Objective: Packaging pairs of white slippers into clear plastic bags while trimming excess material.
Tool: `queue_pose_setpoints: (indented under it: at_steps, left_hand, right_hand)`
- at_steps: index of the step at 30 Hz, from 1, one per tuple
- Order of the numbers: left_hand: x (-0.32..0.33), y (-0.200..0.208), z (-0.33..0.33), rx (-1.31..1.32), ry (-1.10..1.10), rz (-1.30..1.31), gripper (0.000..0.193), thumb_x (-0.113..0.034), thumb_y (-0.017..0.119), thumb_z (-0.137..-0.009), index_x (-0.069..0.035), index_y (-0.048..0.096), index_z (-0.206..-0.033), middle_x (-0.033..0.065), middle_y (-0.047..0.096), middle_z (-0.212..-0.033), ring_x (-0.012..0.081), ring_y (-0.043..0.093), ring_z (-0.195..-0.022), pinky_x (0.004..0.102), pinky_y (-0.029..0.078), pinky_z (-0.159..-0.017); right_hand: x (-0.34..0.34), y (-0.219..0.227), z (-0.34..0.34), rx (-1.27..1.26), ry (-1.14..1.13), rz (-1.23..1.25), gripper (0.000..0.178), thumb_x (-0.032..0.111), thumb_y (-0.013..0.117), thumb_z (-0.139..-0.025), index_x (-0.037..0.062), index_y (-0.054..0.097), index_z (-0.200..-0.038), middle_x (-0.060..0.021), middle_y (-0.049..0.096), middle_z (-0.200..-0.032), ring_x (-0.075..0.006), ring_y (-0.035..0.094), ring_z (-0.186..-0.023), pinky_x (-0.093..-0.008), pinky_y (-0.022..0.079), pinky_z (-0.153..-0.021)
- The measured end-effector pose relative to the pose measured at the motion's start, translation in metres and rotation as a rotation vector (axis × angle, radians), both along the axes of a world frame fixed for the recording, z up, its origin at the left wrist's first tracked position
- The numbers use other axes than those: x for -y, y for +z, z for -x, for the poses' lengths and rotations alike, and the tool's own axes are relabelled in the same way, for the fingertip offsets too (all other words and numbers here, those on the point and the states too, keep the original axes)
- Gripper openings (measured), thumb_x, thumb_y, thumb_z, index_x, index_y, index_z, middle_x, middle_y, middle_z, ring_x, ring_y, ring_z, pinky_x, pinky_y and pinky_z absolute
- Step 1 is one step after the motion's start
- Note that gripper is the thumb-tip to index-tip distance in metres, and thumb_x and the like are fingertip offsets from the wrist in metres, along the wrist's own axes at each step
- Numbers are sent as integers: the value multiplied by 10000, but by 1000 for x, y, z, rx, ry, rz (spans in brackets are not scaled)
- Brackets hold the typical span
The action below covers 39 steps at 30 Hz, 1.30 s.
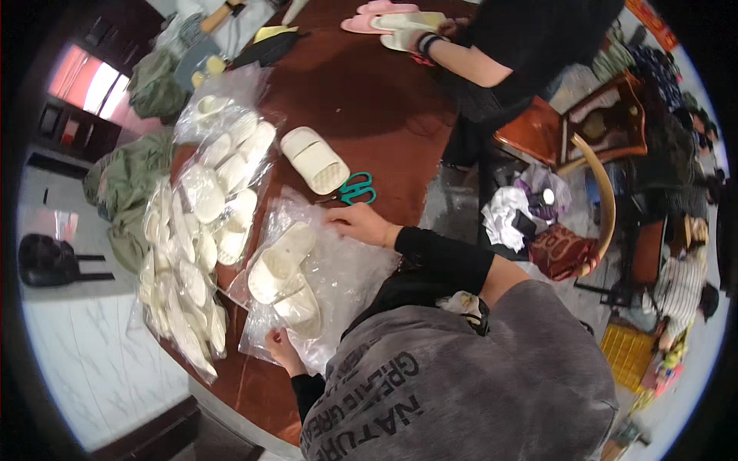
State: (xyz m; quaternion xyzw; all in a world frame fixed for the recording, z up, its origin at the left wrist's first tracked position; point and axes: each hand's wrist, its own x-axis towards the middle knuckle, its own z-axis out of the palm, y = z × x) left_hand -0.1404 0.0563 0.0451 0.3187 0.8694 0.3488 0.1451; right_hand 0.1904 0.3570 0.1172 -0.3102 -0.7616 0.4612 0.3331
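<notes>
A clear plastic bag (pixel 350 280) lies flat on the table in front of me, with two cream slippers (pixel 277 273) in or under its film. My left hand (pixel 284 352) pinches the bag's near edge beside the lower slipper. At the opposite side, my right hand (pixel 363 224) has its bent fingers closed at the bag's edge. Just beyond that hand are scissors (pixel 357 189) with green handles, their blades partly hidden by a loose pair of cream slippers (pixel 314 160), which seem stacked together.
Many bagged cream slippers (pixel 204 246) are heaped along the left of the reddish-brown table (pixel 384 100). Across it, another person (pixel 530 46) in black handles pink and white slippers (pixel 392 21). A wooden chair (pixel 600 123) and a bag with a curved handle (pixel 565 250) stand at the right.
</notes>
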Motion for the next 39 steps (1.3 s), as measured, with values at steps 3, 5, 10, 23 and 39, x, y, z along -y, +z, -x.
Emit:
queue_pose_setpoints:
  at_steps: [3,5,10,23,39]
  left_hand:
    - [-5,2,0,132,31,-25,279,-185,673,-1005,15,664,-1199,138,651,-1151,262,625,-1039,389,500,-939]
    - [-11,8,-8,208,56,-81,261,-205,642,-1013,7,666,-1164,121,653,-1132,249,616,-1062,384,486,-959]
    - [-35,46,-31,484,213,-63,402,-341,565,-1049,-5,644,-1255,67,648,-1054,199,598,-974,362,468,-904]
    - [-31,13,-8,628,-64,-337,387,-348,512,-1110,-14,605,-1282,102,653,-1229,216,637,-1158,379,508,-989]
    - [-36,9,6,728,213,-498,453,-348,598,-1089,21,616,-1351,11,627,-1063,109,576,-972,258,474,-855]
  right_hand:
    - [-6,19,4,-106,222,402,211,112,583,-980,56,727,-1124,-114,778,-838,-236,747,-667,-381,596,-623]
    - [-10,13,1,13,306,608,235,116,567,-985,25,724,-1134,-124,785,-821,-222,755,-662,-360,609,-600]
    - [-11,-32,31,105,555,697,300,37,596,-929,15,725,-1199,-153,786,-973,-201,774,-761,-344,638,-637]
    - [-52,-188,180,474,132,-414,261,194,648,-933,34,672,-1139,-214,710,-1110,-378,683,-1030,-499,559,-902]
    - [-15,-38,151,361,461,-306,379,272,709,-855,111,680,-1196,-189,684,-1131,-387,666,-1105,-496,545,-923]
